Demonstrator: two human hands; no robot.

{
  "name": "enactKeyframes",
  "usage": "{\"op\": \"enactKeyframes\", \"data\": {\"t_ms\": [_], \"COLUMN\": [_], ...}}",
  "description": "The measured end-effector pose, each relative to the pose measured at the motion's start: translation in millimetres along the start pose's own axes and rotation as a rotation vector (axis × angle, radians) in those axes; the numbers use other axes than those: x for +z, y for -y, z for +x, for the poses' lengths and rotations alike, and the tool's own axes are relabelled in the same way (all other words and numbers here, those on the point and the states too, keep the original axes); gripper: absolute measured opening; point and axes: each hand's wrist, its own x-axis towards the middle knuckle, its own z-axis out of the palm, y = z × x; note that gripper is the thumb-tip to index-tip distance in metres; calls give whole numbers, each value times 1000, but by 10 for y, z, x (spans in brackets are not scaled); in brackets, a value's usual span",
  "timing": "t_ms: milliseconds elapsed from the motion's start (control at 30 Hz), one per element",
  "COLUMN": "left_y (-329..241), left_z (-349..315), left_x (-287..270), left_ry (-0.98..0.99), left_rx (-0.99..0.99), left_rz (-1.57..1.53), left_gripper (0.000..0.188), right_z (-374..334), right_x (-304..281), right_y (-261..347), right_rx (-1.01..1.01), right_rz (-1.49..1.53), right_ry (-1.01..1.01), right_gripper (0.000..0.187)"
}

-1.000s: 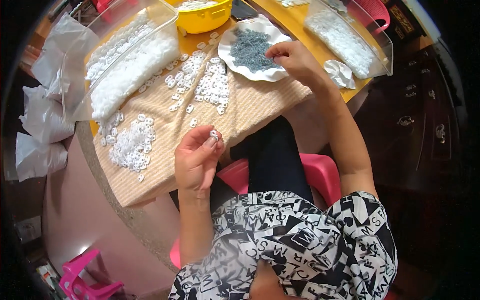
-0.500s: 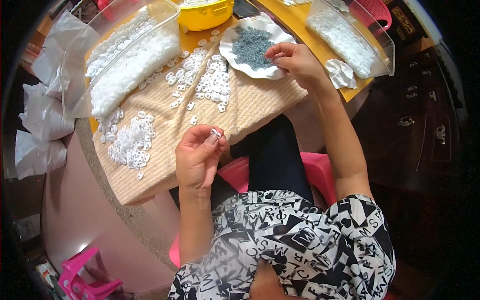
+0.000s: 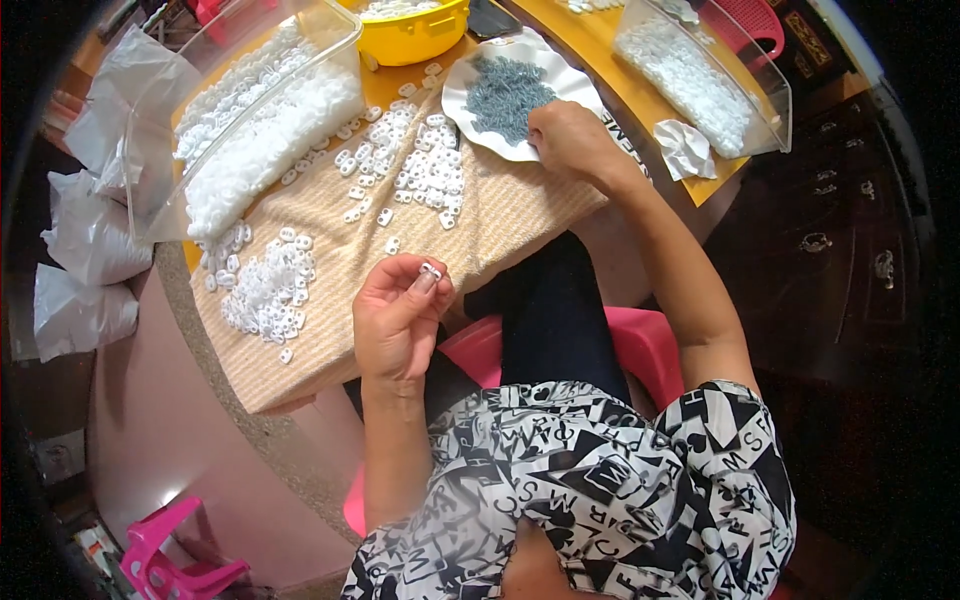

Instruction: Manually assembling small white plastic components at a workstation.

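My left hand (image 3: 392, 318) is raised at the near edge of the cloth, thumb and forefinger pinching a small white two-holed plastic piece (image 3: 431, 270). At the right side of a white wavy-rimmed plate (image 3: 455, 98) is my right hand (image 3: 580, 145), its fingers curled closed and pointing down. The fingertips are hidden behind the knuckles, so whatever they hold cannot be made out. A heap of tiny grey-blue slender pieces (image 3: 500, 90) fills the middle of the plate. Loose white two-holed pieces (image 3: 430, 170) lie on the cloth between my hands and the plate.
A striped beige cloth (image 3: 330, 350) covers the near table. Another pile of white pieces (image 3: 265, 290) lies left. Clear bins of white pieces stand at back left (image 3: 230, 170) and back right (image 3: 755, 140). Beyond are a yellow basin (image 3: 415, 38) and crumpled white paper (image 3: 685, 150).
My right hand has turned knuckles-up and dropped slightly toward the plate's near right rim, its fingers curling inward. The left hand keeps its pinch on the white piece, almost still.
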Motion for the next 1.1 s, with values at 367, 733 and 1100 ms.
{"op": "enactKeyframes", "data": {"t_ms": [367, 733, 1100], "left_y": [15, -2, 23], "left_z": [-19, -76, -16], "left_x": [-3, 131, 15], "left_ry": [-6, -35, -43], "left_rx": [2, 42, 56], "left_rz": [18, 77, 85], "left_gripper": [13, 16, 15], "right_z": [-63, -412, -59], "right_x": [-110, -16, -43], "right_y": [-209, 505, -86], "right_rx": [137, 128, -50], "right_rz": [640, 1634, -42], "right_ry": [-144, 151, -238], "right_gripper": [17, 12, 14]}}
